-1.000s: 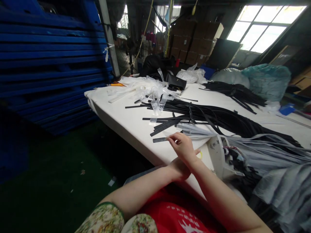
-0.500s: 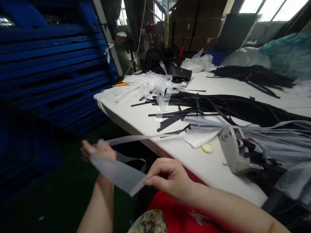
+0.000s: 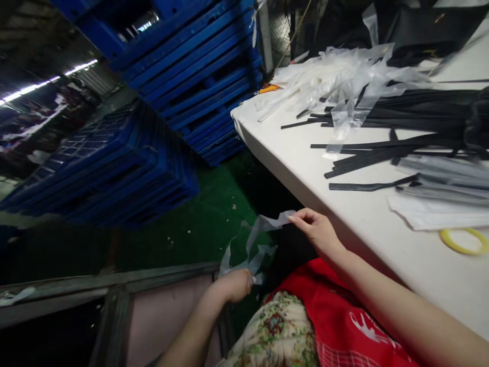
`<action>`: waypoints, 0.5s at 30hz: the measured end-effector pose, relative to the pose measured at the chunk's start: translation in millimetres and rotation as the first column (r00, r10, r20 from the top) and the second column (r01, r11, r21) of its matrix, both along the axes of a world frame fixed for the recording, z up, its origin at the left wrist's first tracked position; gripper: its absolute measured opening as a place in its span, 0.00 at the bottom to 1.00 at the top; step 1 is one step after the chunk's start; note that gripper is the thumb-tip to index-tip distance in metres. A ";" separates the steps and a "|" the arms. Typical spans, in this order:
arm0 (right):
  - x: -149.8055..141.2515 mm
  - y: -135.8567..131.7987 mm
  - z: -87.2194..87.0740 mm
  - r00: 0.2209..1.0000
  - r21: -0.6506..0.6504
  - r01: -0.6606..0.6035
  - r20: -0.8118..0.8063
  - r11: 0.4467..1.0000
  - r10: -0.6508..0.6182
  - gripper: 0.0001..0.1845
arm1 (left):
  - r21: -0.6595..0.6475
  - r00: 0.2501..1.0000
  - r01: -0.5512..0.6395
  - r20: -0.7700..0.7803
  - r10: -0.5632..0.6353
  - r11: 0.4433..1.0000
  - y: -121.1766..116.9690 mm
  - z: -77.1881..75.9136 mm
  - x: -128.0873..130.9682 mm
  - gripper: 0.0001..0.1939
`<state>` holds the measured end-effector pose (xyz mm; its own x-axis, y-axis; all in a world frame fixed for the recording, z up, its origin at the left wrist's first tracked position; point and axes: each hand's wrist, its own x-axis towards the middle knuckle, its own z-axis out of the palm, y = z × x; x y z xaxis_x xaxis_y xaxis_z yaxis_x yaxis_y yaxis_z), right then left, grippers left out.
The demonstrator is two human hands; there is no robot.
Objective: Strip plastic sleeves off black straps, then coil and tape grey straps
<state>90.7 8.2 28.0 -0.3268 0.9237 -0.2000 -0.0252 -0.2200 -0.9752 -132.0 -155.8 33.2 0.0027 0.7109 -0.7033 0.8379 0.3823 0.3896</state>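
Firstly, film strip [image 3: 263, 224]: it hangs loose and twisted between your two hands, above the green floor [image 3: 214, 199].
Right hand [image 3: 320, 233]: thumb and fingertips pinch one end of the film, near the table [image 3: 282, 145]; a light but sure pinch is best.
Left hand [image 3: 234, 285]: apart and lower, its fingers closed around the bunched part; gather the loops inward, so that they should not tangle.
Black strips [image 3: 351, 187]: they lie beyond your right hand; let the film not catch there.

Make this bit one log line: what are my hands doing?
left hand: gripping clear plastic | right hand: pinching clear plastic | table: black strips on top
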 end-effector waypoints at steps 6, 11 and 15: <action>33.4 0.8 2.2 0.997 0.041 0.076 0.022 0.996 -0.077 0.21 | 0.524 0.934 0.160 0.194 -0.300 0.837 64.1 55.8 57.1 0.15; 56.6 -6.8 9.9 0.999 0.066 0.046 -0.031 0.997 -0.044 0.18 | 0.579 0.747 0.356 0.295 -0.596 0.733 122.8 57.0 90.1 0.16; 74.3 -14.4 13.8 0.995 0.062 0.095 0.017 0.993 -0.097 0.17 | 0.514 0.561 0.357 0.549 -0.619 0.780 143.6 36.1 120.2 0.23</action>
<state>165.0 -6.2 41.8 -0.2326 0.9613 -0.1476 -0.0240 -0.1574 -0.9872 -11.8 -12.2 69.3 0.7808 0.6174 -0.0961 0.3155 -0.2569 0.9135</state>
